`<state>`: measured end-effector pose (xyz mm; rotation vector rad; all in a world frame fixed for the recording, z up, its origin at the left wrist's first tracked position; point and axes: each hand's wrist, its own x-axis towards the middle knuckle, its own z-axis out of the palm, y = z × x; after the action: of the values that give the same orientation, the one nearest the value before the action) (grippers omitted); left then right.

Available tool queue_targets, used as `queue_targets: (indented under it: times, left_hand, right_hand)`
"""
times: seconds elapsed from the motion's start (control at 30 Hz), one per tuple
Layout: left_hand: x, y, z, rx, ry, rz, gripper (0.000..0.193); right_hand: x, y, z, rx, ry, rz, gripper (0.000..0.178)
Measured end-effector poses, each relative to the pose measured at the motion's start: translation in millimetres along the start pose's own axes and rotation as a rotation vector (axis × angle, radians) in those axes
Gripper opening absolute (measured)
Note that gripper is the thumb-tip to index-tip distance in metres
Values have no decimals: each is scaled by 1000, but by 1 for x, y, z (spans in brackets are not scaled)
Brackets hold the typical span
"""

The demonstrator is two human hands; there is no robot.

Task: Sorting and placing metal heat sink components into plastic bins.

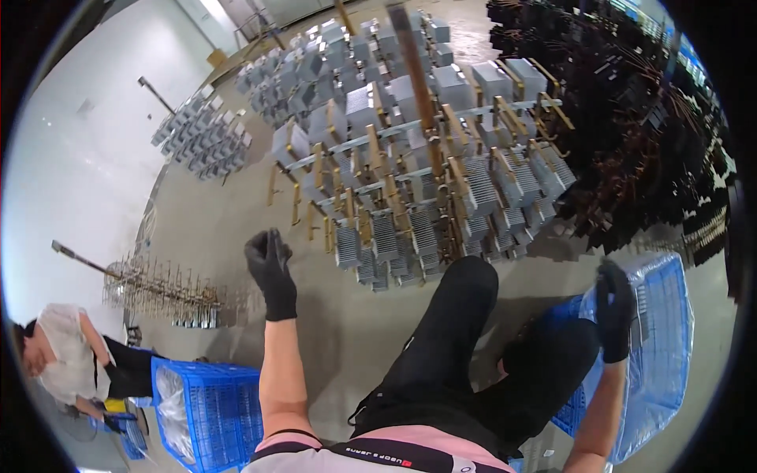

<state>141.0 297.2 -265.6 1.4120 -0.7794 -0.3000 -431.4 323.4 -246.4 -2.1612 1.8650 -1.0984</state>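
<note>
Black-gloved hands over racks of finned metal parts

Right hand (pixel 615 309) dips its fingers into the lined blue crate (pixel 670 331), grip hidden; left hand (pixel 270 268) hangs loosely curled, holding nothing, near the rack of finned blocks (pixel 410 189), which look rigid, heavy, sharp-edged, best held by the solid sides

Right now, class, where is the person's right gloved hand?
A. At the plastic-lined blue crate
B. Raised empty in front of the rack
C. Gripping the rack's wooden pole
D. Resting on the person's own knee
A: the right hand in a black glove is down at the plastic-lined blue crate, beside a finned metal part there, while the left hand is raised empty before the rack.
</note>
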Motion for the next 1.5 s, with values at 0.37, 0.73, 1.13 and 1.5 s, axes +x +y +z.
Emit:
queue_targets:
  times: [0.37,0.73,1.13,1.5]
  left_hand:
    - [-24,-103,16,152,-497,-507,34]
    - [19,-119,38,511,-743,-435,24]
    - [12,-122,37,165,-581,-634,12]
    - [10,-171,39,63,-470,-634,25]
  right_hand:
    - [-9,-24,106,316,-290,-38,28]
    - [-15,-11,100,241,-287,-28,28]
    - [-17,-13,101,324,-122,-12,32]
    - [-16,-9,101,329,-133,4,33]
